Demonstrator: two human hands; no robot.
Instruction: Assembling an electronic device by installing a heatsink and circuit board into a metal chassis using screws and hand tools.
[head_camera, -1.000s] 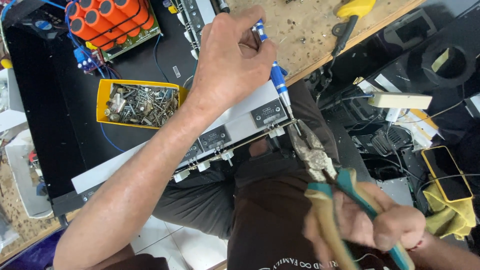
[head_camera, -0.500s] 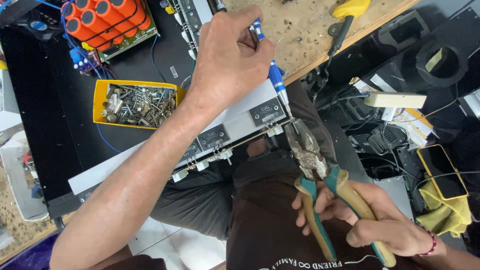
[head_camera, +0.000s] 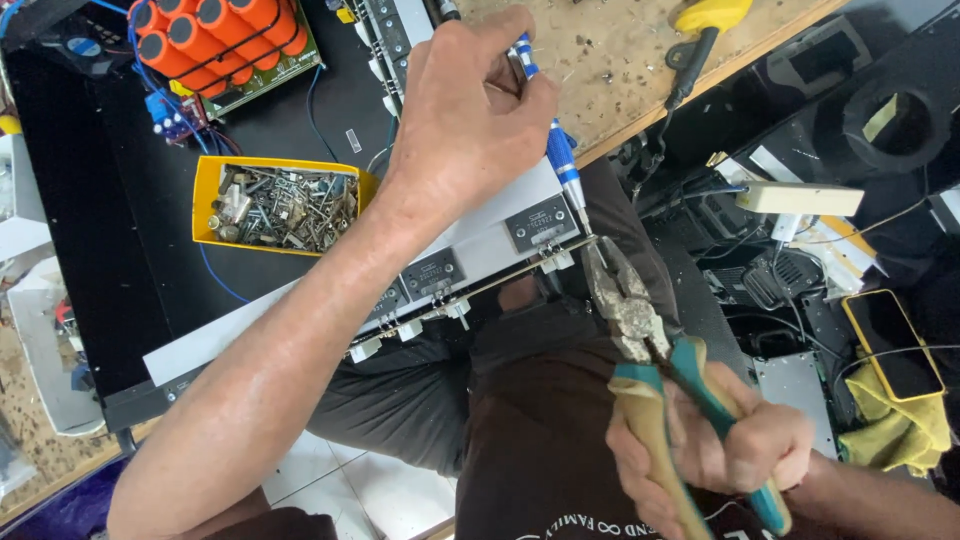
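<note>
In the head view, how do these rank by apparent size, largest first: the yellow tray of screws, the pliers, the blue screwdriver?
1. Pliers, but they are nearer the camera, so this is unsure.
2. Yellow tray of screws.
3. Blue screwdriver, partly hidden by the left hand.

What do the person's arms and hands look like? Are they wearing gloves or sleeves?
No gloves and no long sleeves. The left hand and its long forearm are bare all the way down the picture. The right hand is bare too, with no ring that I can see. This view shows no watch. The person wears a dark brown shirt with pale lettering and grey trousers.
</note>
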